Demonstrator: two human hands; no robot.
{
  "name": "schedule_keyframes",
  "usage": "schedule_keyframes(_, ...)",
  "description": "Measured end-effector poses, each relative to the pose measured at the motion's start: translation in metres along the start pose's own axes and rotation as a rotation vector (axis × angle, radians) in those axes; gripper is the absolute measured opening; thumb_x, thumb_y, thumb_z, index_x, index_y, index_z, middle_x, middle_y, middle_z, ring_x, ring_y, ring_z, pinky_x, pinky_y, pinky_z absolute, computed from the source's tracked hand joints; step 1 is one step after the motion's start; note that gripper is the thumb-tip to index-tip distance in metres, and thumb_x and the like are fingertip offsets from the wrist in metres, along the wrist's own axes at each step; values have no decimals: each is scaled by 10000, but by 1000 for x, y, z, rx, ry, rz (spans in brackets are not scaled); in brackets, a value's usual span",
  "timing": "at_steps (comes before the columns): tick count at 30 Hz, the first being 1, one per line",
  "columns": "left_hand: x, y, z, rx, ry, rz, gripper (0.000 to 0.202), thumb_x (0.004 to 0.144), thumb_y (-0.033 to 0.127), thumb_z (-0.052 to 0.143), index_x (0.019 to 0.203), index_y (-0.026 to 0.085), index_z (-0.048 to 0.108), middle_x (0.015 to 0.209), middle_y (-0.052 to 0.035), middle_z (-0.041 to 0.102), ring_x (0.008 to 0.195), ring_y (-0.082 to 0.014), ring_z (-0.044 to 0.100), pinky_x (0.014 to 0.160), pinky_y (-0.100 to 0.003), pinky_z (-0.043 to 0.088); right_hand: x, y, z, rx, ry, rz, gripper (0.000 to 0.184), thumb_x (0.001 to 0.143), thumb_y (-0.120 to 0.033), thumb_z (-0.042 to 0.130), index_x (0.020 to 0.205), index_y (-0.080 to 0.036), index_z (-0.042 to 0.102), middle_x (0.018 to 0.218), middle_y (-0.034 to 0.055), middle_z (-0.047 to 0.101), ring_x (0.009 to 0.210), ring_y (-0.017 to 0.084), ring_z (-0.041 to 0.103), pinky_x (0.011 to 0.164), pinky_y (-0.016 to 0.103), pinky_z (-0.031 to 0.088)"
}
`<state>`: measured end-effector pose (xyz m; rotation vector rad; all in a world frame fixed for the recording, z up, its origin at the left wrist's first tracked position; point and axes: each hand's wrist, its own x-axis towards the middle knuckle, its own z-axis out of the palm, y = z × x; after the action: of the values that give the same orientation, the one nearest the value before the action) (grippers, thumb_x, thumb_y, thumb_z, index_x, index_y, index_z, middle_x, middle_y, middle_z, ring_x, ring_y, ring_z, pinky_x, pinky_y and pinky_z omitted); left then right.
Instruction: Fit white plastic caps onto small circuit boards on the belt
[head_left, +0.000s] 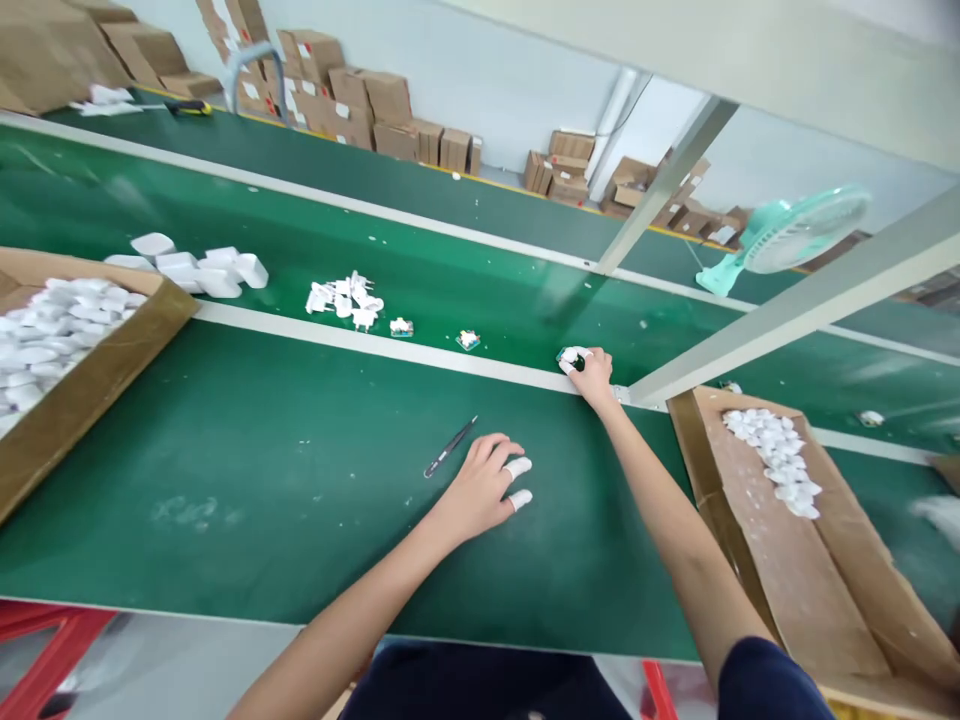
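My right hand (pixel 592 376) reaches to the far side of the bench's pale strip, its capped finger and thumb closed about a small circuit board (pixel 562 355) with white parts. The fingers partly cover that board. My left hand (pixel 496 482) hovers or rests over the green bench, I cannot tell which; its fingers are apart and hold nothing. White finger cots sit on two of its digits. Black tweezers (pixel 450 447) lie just left of it. Two more small circuit boards, one (pixel 468 340) nearer and another (pixel 401 327) farther left, lie beyond the strip.
White plug parts (pixel 345 300) and white housings (pixel 217 270) lie at far left. A cardboard box (pixel 142 345) of white pieces stands left; another cardboard tray (pixel 817 590) with white pieces is at right. A metal post (pixel 780 310) and a green fan (pixel 780 235) rise on the right.
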<state>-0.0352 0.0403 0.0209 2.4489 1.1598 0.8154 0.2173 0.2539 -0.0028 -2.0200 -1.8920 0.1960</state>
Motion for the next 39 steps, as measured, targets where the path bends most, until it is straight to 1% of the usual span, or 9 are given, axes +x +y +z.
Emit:
schedule_keyframes(5, -3, 5, 4, 7, -7, 19, 341, 846, 295, 625, 1151, 183, 523, 1207, -95, 553, 1208, -295, 412, 1014, -498, 402, 8, -40, 3, 21, 56, -29, 818, 764, -478, 613, 1422, -74, 344, 1352, 254, 412, 1200, 423, 386, 962, 579, 316)
schedule_keyframes(10, -5, 8, 5, 11, -51, 13, 328, 836, 264, 631, 1138, 183, 529, 1193, -95, 560, 1209, -301, 414, 998, -506, 420, 6, -123, 22, 39, -157, -516, 686, 837, -324, 534, 1470, -212, 293, 1437, 146, 400, 1367, 378, 186, 1031, 659, 176)
schedule_keyframes(16, -4, 3, 5, 35, -22, 9, 299, 859, 227, 593, 1148, 199, 522, 1183, -86, 569, 1208, -295, 422, 987, -503, 440, 10, -151, 21, 7, -192, -490, 484, 857, -280, 525, 1321, -145, 500, 1206, 157, 551, 1173, 328, 428, 1015, 565, 273)
schedule_keyframes(19, -1, 3, 5, 34, 88, 34, 308, 875, 217, 576, 1174, 196, 509, 1166, -92, 576, 1192, -285, 432, 968, -490, 456, -18, -130, -4, -10, -140, -454, 372, 860, -376, 559, 1140, -140, 621, 1124, 148, 566, 1063, 301, 489, 1004, 503, 304)
schedule_keyframes(23, 3, 7, 0, -21, 259, 84, 367, 874, 204, 578, 1228, 197, 482, 1155, -97, 573, 1151, -261, 453, 972, -477, 451, -102, -90, -29, -98, -189, -598, 278, 855, -430, 587, 847, -164, 669, 910, 96, 608, 963, 267, 527, 1015, 484, 314)
schedule_keyframes(29, 6, 11, -1, -25, 149, 73, 408, 852, 272, 610, 1237, 226, 485, 1203, -101, 548, 1177, -275, 435, 1005, -489, 428, -214, -44, -43, -69, -187, -626, 407, 840, -465, 609, 1150, -202, 606, 1204, 151, 572, 1180, 349, 462, 1061, 590, 286)
schedule_keyframes(32, 6, 8, 7, 27, -33, 17, 545, 797, 381, 670, 1279, 239, 460, 1318, -122, 472, 1250, -329, 367, 1027, -558, 389, -222, -5, -87, 28, -33, -466, 485, 881, -455, 546, 1311, -232, 512, 1278, 144, 550, 1207, 345, 457, 1003, 568, 379)
schedule_keyframes(36, 8, 4, 18, 70, -167, 9, 547, 807, 343, 644, 1303, 243, 437, 1360, -123, 437, 1269, -343, 349, 1024, -584, 376, -213, 89, -156, -101, 251, -22, 454, 935, -356, 397, 1315, -147, 531, 1179, 184, 589, 1176, 349, 483, 1006, 540, 380)
schedule_keyframes(39, 10, 4, 21, 77, -172, 5, 458, 852, 284, 579, 1289, 250, 447, 1341, -110, 461, 1257, -324, 372, 1019, -566, 385, -217, 159, -171, -81, 78, 64, 480, 886, -274, 386, 1314, -102, 518, 1322, 180, 532, 1288, 320, 420, 1089, 502, 319)
